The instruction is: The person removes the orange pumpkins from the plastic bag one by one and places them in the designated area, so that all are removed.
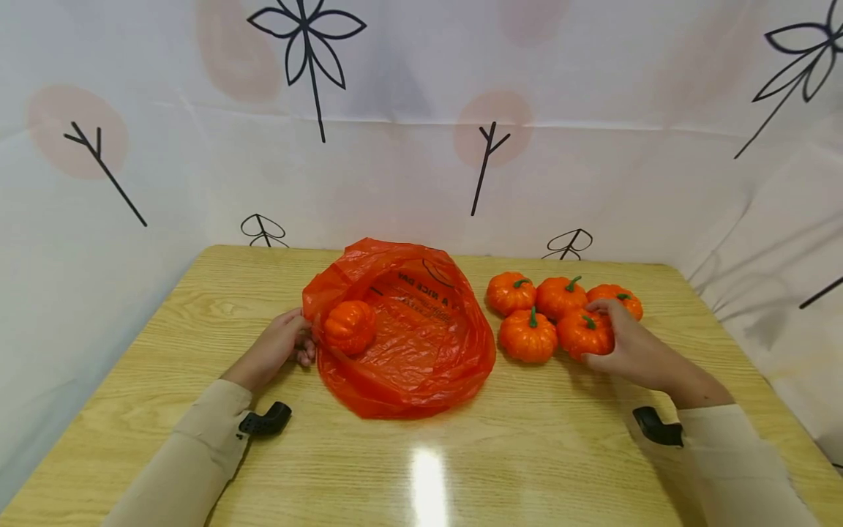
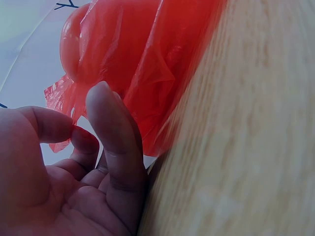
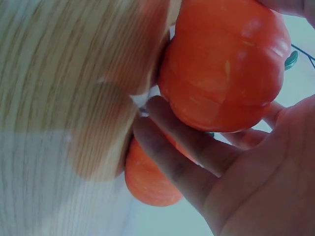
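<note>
A red plastic bag (image 1: 421, 384) lies on the table with its mouth spread wide. Inside its left part sits an orange toy pumpkin (image 1: 350, 327). At the bag's left rim, my left hand (image 1: 279, 344) pinches the thin plastic between thumb and index finger, as the left wrist view shows, the other fingers curled loosely. To the right, my right hand (image 1: 635, 355) holds a pumpkin with a green stem (image 1: 585, 337), thumb on the near side and fingers around the far side. In the right wrist view that pumpkin (image 3: 224, 69) rests close to the tabletop.
Beside the held one stand several more orange pumpkins, among them a front-left one (image 1: 528, 338), a back-left one (image 1: 511, 294) and a far-right one (image 1: 619, 296) partly behind my fingers. The wooden table (image 1: 527, 461) meets a patterned cloth backdrop (image 1: 395, 183).
</note>
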Action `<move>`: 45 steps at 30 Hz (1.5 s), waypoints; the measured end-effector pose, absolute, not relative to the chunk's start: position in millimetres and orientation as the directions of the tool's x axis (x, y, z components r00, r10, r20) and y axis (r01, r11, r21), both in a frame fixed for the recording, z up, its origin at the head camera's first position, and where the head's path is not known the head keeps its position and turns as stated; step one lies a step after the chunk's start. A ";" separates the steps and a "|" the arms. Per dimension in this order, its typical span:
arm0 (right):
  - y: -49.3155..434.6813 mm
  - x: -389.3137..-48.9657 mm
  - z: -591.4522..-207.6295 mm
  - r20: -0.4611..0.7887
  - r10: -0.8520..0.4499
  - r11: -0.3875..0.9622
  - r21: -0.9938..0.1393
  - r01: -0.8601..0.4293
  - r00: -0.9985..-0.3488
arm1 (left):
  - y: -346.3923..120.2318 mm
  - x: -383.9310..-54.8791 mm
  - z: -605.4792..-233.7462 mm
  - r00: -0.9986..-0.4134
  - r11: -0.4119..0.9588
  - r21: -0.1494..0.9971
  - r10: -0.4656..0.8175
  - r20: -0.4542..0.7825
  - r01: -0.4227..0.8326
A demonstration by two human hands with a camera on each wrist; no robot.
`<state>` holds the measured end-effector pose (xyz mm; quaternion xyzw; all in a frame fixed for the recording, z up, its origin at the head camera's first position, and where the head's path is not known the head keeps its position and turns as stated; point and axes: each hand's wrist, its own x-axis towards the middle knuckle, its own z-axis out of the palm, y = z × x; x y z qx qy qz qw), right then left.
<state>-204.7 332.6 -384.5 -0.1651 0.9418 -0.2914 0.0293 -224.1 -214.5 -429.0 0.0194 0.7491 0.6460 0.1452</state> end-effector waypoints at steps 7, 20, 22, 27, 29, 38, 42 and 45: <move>333.2 -205.8 -387.5 0.050 -0.328 0.793 -0.528 -0.304 -0.943 | -214.8 -223.1 -427.0 -0.957 0.164 0.976 0.228 -0.181 -0.146; 332.5 -205.3 -387.8 0.031 -0.337 0.819 -0.483 -0.309 -0.941 | -214.7 -222.7 -426.6 -0.954 0.187 0.970 0.225 -0.198 -0.157; 332.9 -205.5 -388.2 0.038 -0.341 0.818 -0.481 -0.316 -0.939 | -214.6 -222.7 -426.4 -0.954 0.187 0.970 0.223 -0.198 -0.158; 333.7 -207.0 -389.5 0.041 -0.347 0.810 -0.491 -0.321 -0.937 | -214.7 -223.7 -427.2 -0.954 0.186 0.970 0.225 -0.198 -0.157; 334.0 -207.7 -390.1 0.036 -0.348 0.809 -0.493 -0.320 -0.937 | -214.8 -223.8 -427.5 -0.954 0.190 0.969 0.226 -0.199 -0.157; 332.4 -207.9 -390.1 0.011 -0.337 0.821 -0.485 -0.300 -0.941 | -213.8 -223.2 -427.0 -0.956 0.195 0.969 0.220 -0.194 -0.152; 331.3 -206.9 -389.1 0.016 -0.343 0.816 -0.490 -0.306 -0.939 | -213.9 -222.8 -426.5 -0.956 0.196 0.970 0.225 -0.190 -0.146; 330.2 -206.2 -388.6 0.014 -0.349 0.815 -0.489 -0.311 -0.937 | -213.9 -221.8 -425.8 -0.956 0.193 0.971 0.225 -0.188 -0.145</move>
